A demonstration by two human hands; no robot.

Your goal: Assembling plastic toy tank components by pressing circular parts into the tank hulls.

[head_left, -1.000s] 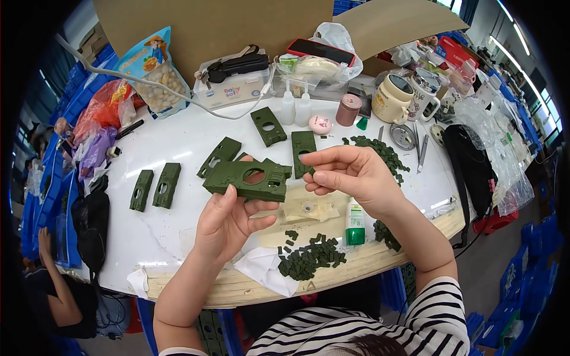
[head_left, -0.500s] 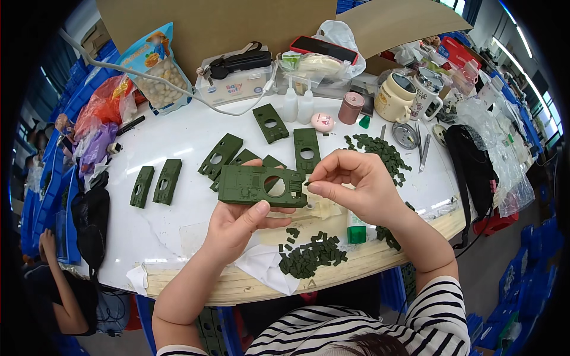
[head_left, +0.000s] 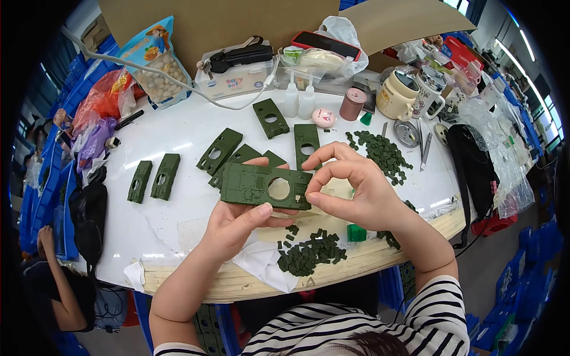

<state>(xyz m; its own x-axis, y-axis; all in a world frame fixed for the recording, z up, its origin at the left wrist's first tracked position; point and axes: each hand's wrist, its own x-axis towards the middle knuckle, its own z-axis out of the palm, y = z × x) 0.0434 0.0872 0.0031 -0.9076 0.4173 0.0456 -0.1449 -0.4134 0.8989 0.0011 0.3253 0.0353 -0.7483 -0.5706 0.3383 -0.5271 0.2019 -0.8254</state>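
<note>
My left hand point(head_left: 240, 222) holds a dark green plastic toy tank hull point(head_left: 243, 185) level above the table, thumb along its near side and fingers beneath. A large round hole goes through the hull, and a small pale spot shows near its right end. Against that end my right hand point(head_left: 350, 190) is closed in a pinch, thumb and forefinger at the hull; whatever sits between the tips is hidden. Below lies a heap of small green plastic parts point(head_left: 312, 254). More hulls lie beyond, among them an upright-lying one point(head_left: 306, 142) and a tilted one point(head_left: 219, 151).
A second heap of small parts point(head_left: 386, 155) lies at the right, near tweezers point(head_left: 426, 151). A green-capped bottle point(head_left: 356, 232) is partly behind my right hand. White dropper bottles point(head_left: 291, 101), a pink tin point(head_left: 352, 104) and mugs point(head_left: 396, 98) stand at the back.
The right fingertips have closed in against the hull's right end; the small dark piece seen between them is now hidden. The hull has shifted slightly right.
</note>
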